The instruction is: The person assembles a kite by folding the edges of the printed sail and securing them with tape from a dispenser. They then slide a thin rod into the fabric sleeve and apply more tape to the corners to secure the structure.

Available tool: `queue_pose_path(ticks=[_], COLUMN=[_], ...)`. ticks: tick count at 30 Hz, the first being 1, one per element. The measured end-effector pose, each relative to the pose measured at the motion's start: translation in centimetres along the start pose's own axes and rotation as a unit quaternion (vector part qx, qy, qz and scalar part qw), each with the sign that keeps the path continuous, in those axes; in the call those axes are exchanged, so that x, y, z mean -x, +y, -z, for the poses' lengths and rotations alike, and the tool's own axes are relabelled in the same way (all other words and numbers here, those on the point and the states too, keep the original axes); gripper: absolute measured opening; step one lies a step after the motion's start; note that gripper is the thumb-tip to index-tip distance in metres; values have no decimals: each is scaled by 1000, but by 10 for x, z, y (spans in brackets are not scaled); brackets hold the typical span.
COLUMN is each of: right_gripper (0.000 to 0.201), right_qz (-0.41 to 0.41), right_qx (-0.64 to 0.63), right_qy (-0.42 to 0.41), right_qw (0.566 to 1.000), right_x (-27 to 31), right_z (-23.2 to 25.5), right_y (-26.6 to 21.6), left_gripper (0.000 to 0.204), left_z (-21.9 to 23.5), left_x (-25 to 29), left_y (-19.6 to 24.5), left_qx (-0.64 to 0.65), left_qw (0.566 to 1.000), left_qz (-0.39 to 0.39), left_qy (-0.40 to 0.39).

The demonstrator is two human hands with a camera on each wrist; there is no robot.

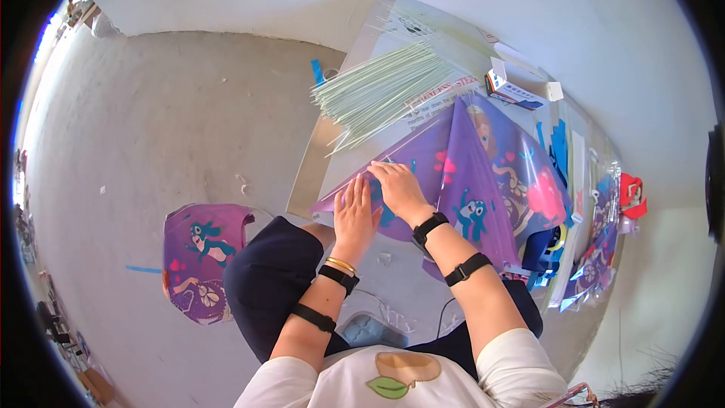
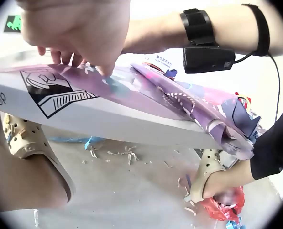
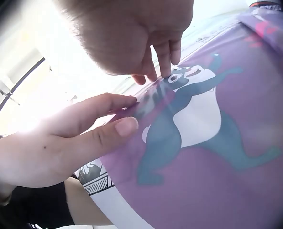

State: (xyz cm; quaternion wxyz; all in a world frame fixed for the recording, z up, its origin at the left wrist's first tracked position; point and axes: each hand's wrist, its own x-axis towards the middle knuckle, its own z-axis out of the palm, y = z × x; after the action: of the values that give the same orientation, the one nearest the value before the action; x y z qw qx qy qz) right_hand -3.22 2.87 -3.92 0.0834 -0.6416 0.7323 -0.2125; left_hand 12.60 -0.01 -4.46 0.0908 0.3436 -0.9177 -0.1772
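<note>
A purple printed sheet (image 1: 483, 174) with blue cartoon animals and pink hearts lies over a white printed board (image 2: 132, 129), coming to a point at its far side. My left hand (image 1: 353, 217) rests along the sheet's left edge, fingers straight. Close beside it, my right hand (image 1: 399, 189) presses its fingertips on the same edge. In the right wrist view, the left thumb and forefinger lie on the film by a blue animal print (image 3: 179, 114), with the right fingertips just above its head. The right part of the sheet is folded up in a ridge.
Many thin pale rods (image 1: 385, 87) are spread at the back of the board. An opened small box (image 1: 521, 89) stands at the back right. Another purple printed piece (image 1: 202, 257) lies on the floor at left. Blue strips and a red bag (image 1: 633, 195) are at right.
</note>
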Motion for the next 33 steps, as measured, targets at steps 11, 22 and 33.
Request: queue_pose_path(ticks=[11, 22, 33], right_gripper=[31, 17, 6], right_qz=[-20, -36, 123], right_qx=[-77, -98, 23], right_qy=[25, 45, -64], right_qw=[996, 993, 990], right_x=[13, 27, -54], right_z=[5, -5, -27], right_y=[-12, -58, -31], left_gripper=[77, 66, 96], left_z=[47, 93, 31], left_x=[49, 14, 9], left_y=[-16, -45, -23], left_qx=[-71, -64, -204], left_qw=[992, 949, 931], left_qz=[71, -78, -38], left_qy=[-75, -299, -301])
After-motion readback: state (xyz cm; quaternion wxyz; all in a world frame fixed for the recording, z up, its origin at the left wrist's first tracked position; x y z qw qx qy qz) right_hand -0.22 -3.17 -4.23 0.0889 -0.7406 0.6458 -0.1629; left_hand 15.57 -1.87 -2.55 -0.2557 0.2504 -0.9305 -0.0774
